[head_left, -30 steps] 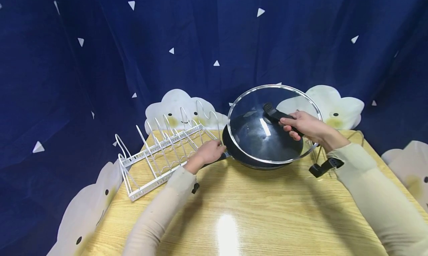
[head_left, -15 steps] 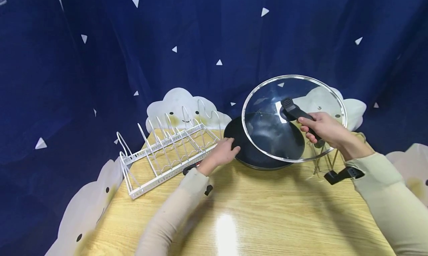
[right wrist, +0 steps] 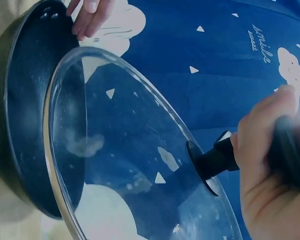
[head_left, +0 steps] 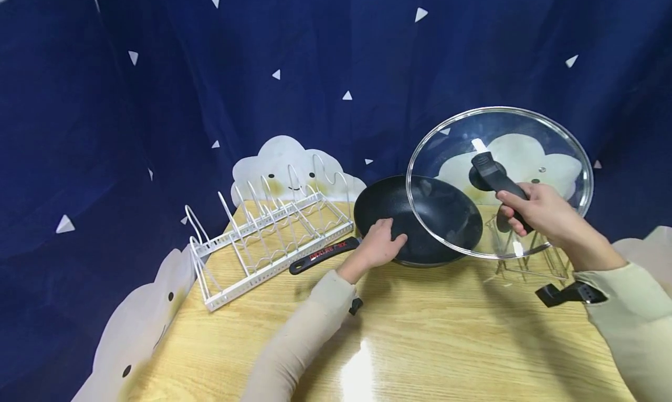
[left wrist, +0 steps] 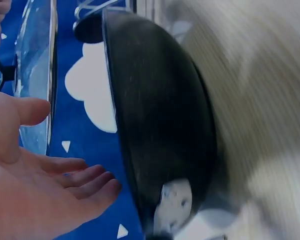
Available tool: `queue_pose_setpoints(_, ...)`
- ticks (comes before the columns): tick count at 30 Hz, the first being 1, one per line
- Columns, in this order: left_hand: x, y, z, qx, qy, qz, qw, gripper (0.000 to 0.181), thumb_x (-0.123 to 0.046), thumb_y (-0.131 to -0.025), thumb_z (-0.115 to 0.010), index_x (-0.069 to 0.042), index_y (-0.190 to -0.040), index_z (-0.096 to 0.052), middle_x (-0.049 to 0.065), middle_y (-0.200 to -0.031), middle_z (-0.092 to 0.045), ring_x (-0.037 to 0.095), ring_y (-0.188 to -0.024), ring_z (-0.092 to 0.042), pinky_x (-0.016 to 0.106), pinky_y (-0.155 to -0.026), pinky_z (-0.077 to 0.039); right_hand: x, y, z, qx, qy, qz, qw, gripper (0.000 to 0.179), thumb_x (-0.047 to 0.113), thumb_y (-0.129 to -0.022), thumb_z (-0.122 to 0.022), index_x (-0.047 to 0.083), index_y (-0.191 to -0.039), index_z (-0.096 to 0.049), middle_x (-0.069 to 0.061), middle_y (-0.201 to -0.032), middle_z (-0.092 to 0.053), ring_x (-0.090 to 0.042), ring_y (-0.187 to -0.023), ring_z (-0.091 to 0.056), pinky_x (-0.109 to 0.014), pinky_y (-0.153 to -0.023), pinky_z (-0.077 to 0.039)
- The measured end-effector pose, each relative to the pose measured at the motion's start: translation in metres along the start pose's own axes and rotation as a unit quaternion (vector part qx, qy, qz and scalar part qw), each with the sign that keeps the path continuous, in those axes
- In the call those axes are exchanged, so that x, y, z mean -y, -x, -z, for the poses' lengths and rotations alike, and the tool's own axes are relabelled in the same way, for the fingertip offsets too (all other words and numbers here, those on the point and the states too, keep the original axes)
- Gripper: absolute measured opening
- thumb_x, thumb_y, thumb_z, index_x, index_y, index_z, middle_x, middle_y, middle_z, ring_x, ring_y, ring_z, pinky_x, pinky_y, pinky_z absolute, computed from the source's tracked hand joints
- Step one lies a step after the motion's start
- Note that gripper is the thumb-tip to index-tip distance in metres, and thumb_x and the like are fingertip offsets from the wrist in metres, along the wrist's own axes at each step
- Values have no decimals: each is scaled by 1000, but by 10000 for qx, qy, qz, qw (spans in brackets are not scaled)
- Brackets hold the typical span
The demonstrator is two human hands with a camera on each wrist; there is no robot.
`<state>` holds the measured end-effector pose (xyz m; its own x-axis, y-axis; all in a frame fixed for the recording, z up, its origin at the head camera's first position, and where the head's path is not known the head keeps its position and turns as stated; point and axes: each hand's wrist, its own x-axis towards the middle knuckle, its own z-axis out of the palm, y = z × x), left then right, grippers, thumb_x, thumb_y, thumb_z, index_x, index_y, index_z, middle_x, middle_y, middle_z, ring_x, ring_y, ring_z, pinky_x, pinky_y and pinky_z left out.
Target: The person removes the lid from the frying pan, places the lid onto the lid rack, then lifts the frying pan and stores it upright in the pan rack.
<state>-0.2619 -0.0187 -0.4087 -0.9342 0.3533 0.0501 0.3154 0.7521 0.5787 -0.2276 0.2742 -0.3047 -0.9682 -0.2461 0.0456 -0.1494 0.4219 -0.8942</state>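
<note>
A black wok [head_left: 388,201] sits on the wooden table, its black handle [head_left: 322,256] pointing left. My right hand [head_left: 548,212] grips the black handle [head_left: 496,177] of a round glass lid [head_left: 446,139]. The lid is raised and tilted, right of the wok and partly overlapping it in the head view. My left hand [head_left: 380,244] is over the wok's near-left side, fingers loosely extended and holding nothing. In the left wrist view that hand [left wrist: 55,185] shows its thumb spread from the fingers, apart from the wok wall [left wrist: 160,100].
A white wire rack [head_left: 268,238] with upright dividers stands left of the wok. Behind the lid is a smaller wire rack [head_left: 530,268] at the right. A blue curtain [head_left: 315,52] hangs along the back of the table [head_left: 294,338].
My right hand has lifted the lid up and to the right, away from over the wok. My left hand has left the wok handle and moved right, over the wok.
</note>
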Motion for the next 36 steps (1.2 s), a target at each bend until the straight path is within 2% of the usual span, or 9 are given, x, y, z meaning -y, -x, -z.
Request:
queue_pose_setpoints(5, -15, -5, -15, 5, 149, -95, 9998, 57, -33, -96, -48, 4, -139, -40, 17, -142, -40, 26, -132, -37, 29, -107, -30, -5, 9, 8, -402, 271, 2, 9988, 37, 30, -102, -42, -7, -94, -40, 2, -62, -50, -13, -41, -48, -29, -39, -42)
queue_pose_setpoints(11, -28, -9, -31, 142, 264, -139, 9995, 56, -35, -97, -48, 0, -140, -40, 13, -143, -40, 21, -132, -37, 28, -107, -30, -10, 20, 16, -673, 100, -45, 9977, 37, 29, -101, -43, -7, -92, -40, 2, -62, -50, -11, -42, -48, -28, -39, -45)
queue_pose_setpoints(19, -44, -16, -47, 306, 429, -261, 9983, 57, -36, -96, -49, -2, -141, -39, 12, -142, -41, 21, -131, -38, 28, -105, -32, -12, 32, 25, -1172, 469, -226, 9917, 43, 38, -99, -42, -5, -96, -41, 0, -64, -51, -13, -44, -49, -31, -40, -46)
queue_pose_setpoints(28, -60, -28, -65, 415, 279, -275, 9984, 61, -41, -95, -51, -5, -142, -37, 7, -142, -42, 17, -129, -40, 25, -102, -36, -17, 44, 38, -1547, 707, -269, 9851, 40, 39, -100, -38, -1, -100, -37, 0, -64, -49, -15, -44, -50, -30, -41, -45)
queue_pose_setpoints(36, -85, -43, -76, 278, 139, -516, 9982, 61, -40, -93, -54, -7, -142, -38, 5, -141, -43, 13, -128, -41, 20, -100, -35, -17, 47, 46, -2033, 834, -419, 9747, 40, 42, -98, -37, 2, -103, -38, 1, -67, -50, -16, -46, -52, -29, -42, -47)
